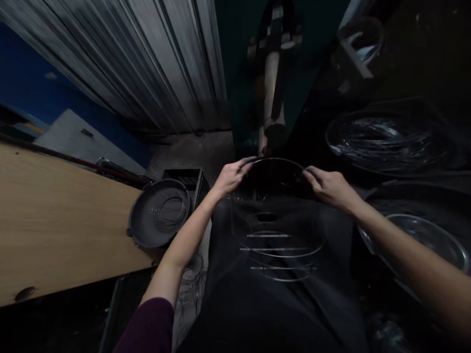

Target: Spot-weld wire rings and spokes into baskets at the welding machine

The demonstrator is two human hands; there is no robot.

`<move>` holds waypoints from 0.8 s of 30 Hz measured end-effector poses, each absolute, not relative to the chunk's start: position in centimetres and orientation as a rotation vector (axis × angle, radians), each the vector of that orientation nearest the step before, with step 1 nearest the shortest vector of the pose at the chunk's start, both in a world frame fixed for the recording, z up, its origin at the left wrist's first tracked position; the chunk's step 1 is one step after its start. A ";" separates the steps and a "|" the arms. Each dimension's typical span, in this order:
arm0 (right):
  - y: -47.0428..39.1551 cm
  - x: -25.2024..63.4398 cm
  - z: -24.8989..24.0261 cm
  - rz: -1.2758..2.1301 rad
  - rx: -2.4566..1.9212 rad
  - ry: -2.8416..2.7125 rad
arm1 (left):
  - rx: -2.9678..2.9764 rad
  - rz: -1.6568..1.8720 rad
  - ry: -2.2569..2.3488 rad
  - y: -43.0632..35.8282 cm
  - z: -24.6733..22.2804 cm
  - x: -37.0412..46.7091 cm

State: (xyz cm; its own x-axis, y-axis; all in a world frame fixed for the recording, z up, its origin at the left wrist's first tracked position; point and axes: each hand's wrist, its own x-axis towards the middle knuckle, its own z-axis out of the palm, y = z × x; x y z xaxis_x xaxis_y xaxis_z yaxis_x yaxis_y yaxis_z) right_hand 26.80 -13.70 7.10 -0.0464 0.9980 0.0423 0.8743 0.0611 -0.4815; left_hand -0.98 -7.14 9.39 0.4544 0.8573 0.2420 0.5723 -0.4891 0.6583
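Note:
A thin wire ring point(277, 158) arches between my two hands, just below the round end of a machine arm point(275, 126). My left hand point(232, 176) pinches it on the left side. On the right side, the fingers of my right hand point(326, 184) are closed on the same wire. Below my hands, several shiny curved wires and straight bars, part of a wire frame point(281, 254), show over the dark cloth on my lap. How the ring joins this frame is too dark to tell.
Left of my arm, a round black tub point(160, 213) with thin wire rings rests by a wooden board point(62, 215). Behind it is a black crate point(186, 177). At right are a basin with shiny wires point(386, 139) and another basin holding a large ring point(430, 235).

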 end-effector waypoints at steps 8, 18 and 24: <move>-16.8 28.5 6.1 0.223 -1.890 -1.530 | 0.775 0.675 1.253 -17.6 -0.4 -7.3; -19.0 31.2 0.2 0.572 -1.837 -1.447 | 0.391 1.134 1.187 -14.0 2.7 -1.0; -25.6 44.1 -8.4 0.445 -2.653 -1.361 | 0.471 1.359 1.132 -13.1 4.0 1.0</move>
State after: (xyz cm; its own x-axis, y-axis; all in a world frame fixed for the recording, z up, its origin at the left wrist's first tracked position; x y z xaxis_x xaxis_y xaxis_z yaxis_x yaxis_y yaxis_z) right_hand 44.05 -25.64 -8.35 0.5505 0.8102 -0.2014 0.7728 -0.5858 -0.2443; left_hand 1.03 -13.13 4.00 -0.1731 0.9177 -0.3577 -0.5177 0.2242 0.8257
